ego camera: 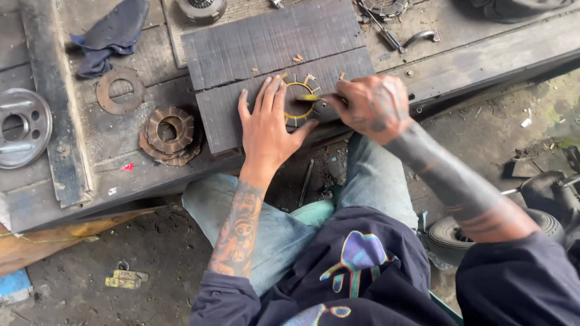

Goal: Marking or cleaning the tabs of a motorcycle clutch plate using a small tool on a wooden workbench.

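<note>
Left hand (266,124) lies flat w/ fingers spread on the ring (298,99) on the far board (241,111), right hand (365,108) closed on a thin tool (314,97) (tip at ring's inner edge), so press ring firm, scrape w/ short strokes.

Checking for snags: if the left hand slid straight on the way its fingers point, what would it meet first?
The left hand already lies on the notched ring. Beyond its fingertips the dark wooden board looks free apart from small chips; depth is uncertain.

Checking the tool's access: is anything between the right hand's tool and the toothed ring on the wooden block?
Nothing visible. The right hand holds a thin tool whose tip already reaches the toothed ring; the left hand presses the ring's left side, clear of the tool.
</note>
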